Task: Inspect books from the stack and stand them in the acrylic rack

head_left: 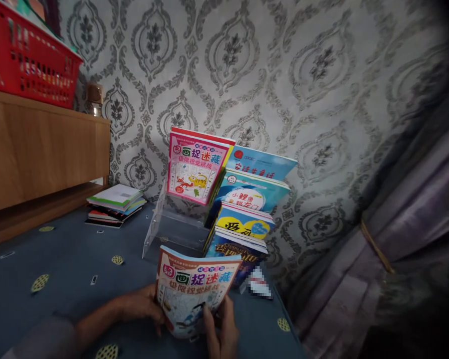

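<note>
A brown-bordered picture book is held up by both hands, its cover facing me. My left hand grips its left edge, fingers partly behind it. On the lower right side my right hand is closed, thumb on the cover. Just beyond stands a clear tiered book rack. A pink picture book leans in its upper left part. Down its right side, several books stand in tiers, among them a blue book, a teal book, a yellow and blue book and a dark blue book.
A pile of books lies on the dark patterned cloth at the left. Behind it, a wooden cabinet carries a red basket. A grey curtain hangs at the right, and a patterned wall is behind the rack.
</note>
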`<state>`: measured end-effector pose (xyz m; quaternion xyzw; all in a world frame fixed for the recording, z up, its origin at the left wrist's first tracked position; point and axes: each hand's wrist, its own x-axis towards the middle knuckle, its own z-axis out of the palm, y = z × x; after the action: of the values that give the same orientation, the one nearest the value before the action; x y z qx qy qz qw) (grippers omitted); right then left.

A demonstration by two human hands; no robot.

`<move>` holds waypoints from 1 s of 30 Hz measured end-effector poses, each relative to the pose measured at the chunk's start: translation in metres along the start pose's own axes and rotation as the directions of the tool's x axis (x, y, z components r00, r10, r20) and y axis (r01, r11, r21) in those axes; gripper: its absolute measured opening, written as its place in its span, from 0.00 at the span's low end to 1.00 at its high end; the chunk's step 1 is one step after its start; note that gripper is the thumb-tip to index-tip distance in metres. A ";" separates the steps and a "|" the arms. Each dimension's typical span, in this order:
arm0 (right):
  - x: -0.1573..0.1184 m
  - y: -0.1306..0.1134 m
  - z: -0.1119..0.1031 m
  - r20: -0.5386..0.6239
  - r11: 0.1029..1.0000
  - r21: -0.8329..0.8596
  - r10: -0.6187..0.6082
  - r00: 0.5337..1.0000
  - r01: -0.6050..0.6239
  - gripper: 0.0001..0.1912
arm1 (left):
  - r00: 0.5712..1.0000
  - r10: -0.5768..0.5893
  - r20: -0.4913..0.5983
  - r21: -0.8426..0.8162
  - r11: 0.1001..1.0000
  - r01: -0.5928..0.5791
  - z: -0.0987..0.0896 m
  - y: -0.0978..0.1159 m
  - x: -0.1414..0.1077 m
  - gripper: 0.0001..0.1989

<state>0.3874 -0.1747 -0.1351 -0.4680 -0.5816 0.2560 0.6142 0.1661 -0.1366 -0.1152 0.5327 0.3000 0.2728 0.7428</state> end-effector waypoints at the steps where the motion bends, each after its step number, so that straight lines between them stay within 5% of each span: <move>1: 0.000 0.000 0.000 0.002 1.000 -0.006 -0.003 1.000 0.003 0.25 | 1.000 0.005 0.003 0.003 1.000 -0.005 0.000 -0.001 0.000 0.16; 15: 0.002 -0.008 -0.001 -0.013 1.000 0.006 -0.030 0.999 0.030 0.25 | 0.999 0.046 -0.002 0.004 0.999 -0.046 0.007 0.011 -0.005 0.28; 30: 0.001 -0.024 0.003 0.062 0.998 -0.025 -0.058 0.996 0.059 0.19 | 0.981 0.148 -0.123 0.097 0.986 -0.137 -0.013 0.025 -0.021 0.33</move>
<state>0.3791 -0.1832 -0.1145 -0.4509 -0.6171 0.2443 0.5968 0.1398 -0.1366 -0.0913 0.5662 0.3207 0.3460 0.6760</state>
